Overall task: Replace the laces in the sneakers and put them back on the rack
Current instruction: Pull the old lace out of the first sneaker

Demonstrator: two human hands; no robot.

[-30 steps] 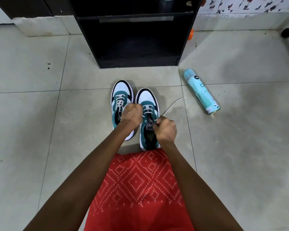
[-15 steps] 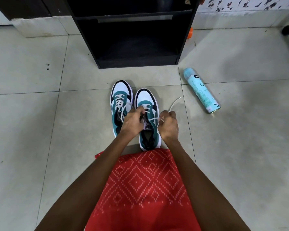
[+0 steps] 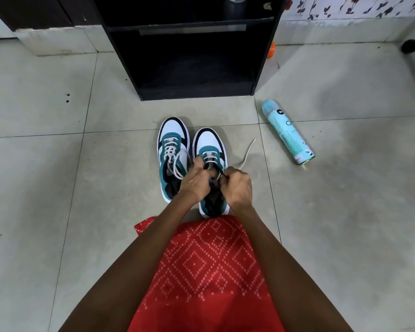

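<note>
1. You're working the half-laced sneaker [image 3: 210,144]. It's standing on the floor [image 3: 58,188] in front of the rack [image 3: 264,56], beside the other sneaker [image 3: 173,133], and neither is on the rack yet.
2. Both sneakers' long axes are running toes toward the rack, heels toward you.
3. Your left hand [image 3: 194,183] and right hand [image 3: 237,185] are meeting over the upper eyelets, on the side away from the rack. Both sets of fingers are curled tight and pinching the lace [image 3: 247,152].
4. The lace's free end is trailing over the floor from your right hand, rack-ward. I'm judging that hand nearer for the next feed. The open eyelets are lying directly under your fingers.
5. Only the rows nearest the rack are looking threaded.
6. A spray can [image 3: 286,131] is lying off the rack's front corner. Its dark badge and fine print aren't reading at this size, and neither is the tongue label.
</note>
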